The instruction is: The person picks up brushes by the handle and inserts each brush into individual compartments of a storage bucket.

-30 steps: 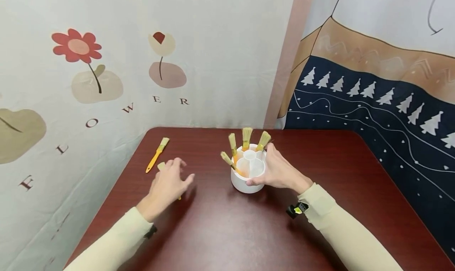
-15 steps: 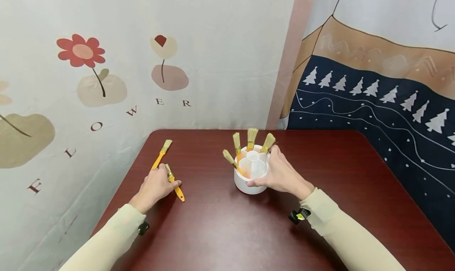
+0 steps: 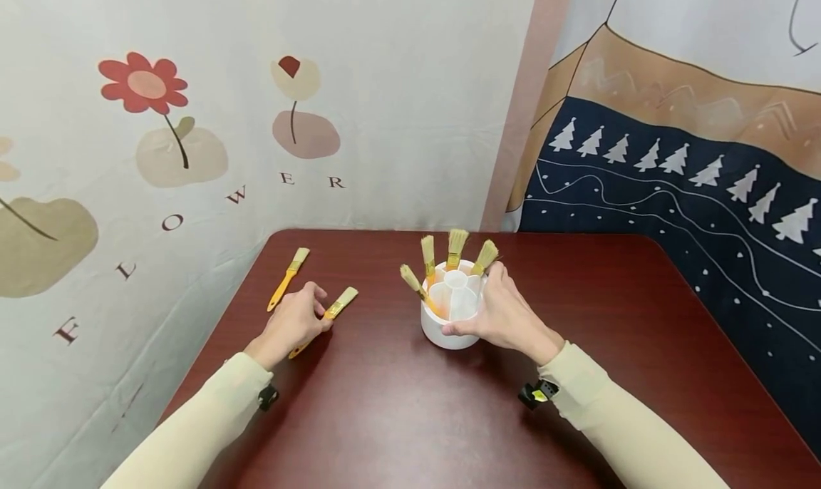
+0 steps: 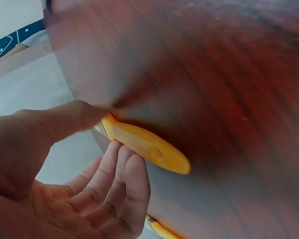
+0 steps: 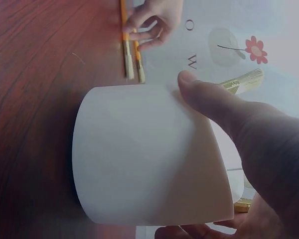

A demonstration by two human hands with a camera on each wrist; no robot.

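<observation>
My left hand [image 3: 295, 325] pinches a yellow-handled paintbrush [image 3: 342, 303] between thumb and fingers, its bristles pointing away to the right. In the left wrist view the brush's yellow handle [image 4: 149, 147] lies between thumb and fingertips, just above the table. My right hand [image 3: 509, 311] grips the right side of a round white divided brush holder [image 3: 451, 338], thumb at the near rim. The holder stands upright on the table, and several brushes [image 3: 457, 246] lean in its compartments, bristles up. The right wrist view shows the holder's smooth wall [image 5: 144, 154] close up.
Another yellow-handled brush [image 3: 286, 280] lies on the dark red table [image 3: 398, 418], left of and beyond my left hand. Behind the table's far edge hangs a pale curtain with flower prints [image 3: 410, 118]. A dark patterned cloth [image 3: 673, 182] hangs at the right.
My left hand came down on the lying brush and took hold of it. That brush has turned, its bristles now pointing right and away. The right hand keeps its grip on the holder.
</observation>
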